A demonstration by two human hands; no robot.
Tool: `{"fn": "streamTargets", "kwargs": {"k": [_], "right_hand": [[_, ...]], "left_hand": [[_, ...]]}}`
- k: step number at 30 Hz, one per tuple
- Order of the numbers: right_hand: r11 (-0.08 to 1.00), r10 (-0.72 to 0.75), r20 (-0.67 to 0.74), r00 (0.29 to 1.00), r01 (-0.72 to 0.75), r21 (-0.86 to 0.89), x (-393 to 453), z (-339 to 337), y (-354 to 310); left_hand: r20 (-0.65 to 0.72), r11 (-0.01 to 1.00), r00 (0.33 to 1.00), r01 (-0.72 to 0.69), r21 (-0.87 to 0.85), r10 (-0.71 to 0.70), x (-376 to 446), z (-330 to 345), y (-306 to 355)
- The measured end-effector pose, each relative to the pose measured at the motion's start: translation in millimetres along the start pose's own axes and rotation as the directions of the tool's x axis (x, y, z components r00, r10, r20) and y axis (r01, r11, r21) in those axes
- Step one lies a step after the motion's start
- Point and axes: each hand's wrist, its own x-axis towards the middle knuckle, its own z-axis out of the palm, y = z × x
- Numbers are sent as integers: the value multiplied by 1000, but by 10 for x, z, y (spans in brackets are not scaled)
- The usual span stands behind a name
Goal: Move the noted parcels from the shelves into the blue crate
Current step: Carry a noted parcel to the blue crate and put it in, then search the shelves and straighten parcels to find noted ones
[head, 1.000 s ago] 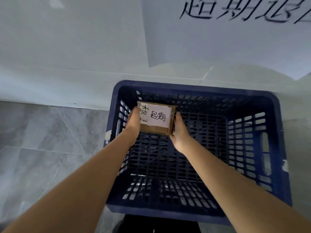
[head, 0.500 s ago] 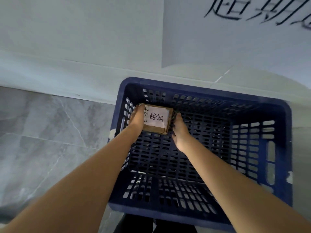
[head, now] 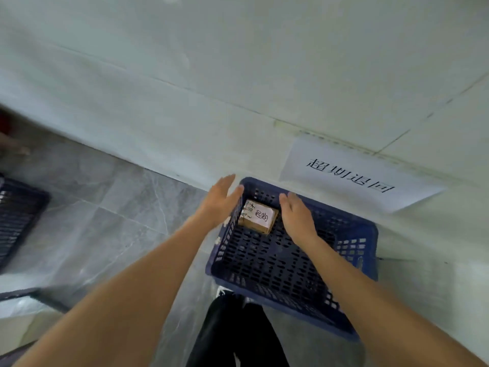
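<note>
My left hand (head: 221, 201) and right hand (head: 297, 217) hover spread and empty above the crate (head: 352, 250); the parcel (head: 258, 216) lies in its far-left corner. Placement looks done; next, back to the shelves.

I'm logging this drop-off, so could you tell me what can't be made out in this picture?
Head view, the only one:
- Note on the parcel: handwriting too small and blurred to read surely.
- Blue crate: part of its floor is hidden by the right hand and forearm.
- Second crate: cut off by the left edge.
- Shelves: out of frame.
- Left hand: motion-blurred.
</note>
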Motion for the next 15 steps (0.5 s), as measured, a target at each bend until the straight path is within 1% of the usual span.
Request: {"fn": "streamTargets", "kwargs": {"k": [1,2,3,5,9,12,15], "right_hand": [[979,-100,25,995,103,-174,-127,-14,-88],[928,-175,65,982,187,-322,-235,-18,-182],[872,-222,109,969,248,-422,-310,-5,-262],[776,-289,192,938,347,-527,-492,3,-540],[610,-452,320,833,550,-570,-819,93,-1149],[487,-536,422,731,676,-553,-1110,280,-1600],[353,-596,512,619,774,-525,-1503,570,-2011]], "left_hand": [[-30,992,999,-11,124,15,-203,-171,23],[-56,975,998,6,223,6,-382,-329,-5],[-76,958,997,32,286,-11,-538,-456,-66],[-135,938,989,107,328,-66,-906,-756,-167],[-313,909,944,215,356,-101,-1576,-1265,-335],[-451,893,883,299,336,-126,-2168,-1541,-451],[-575,887,801,377,266,-167,-2849,-1726,-585]]}}
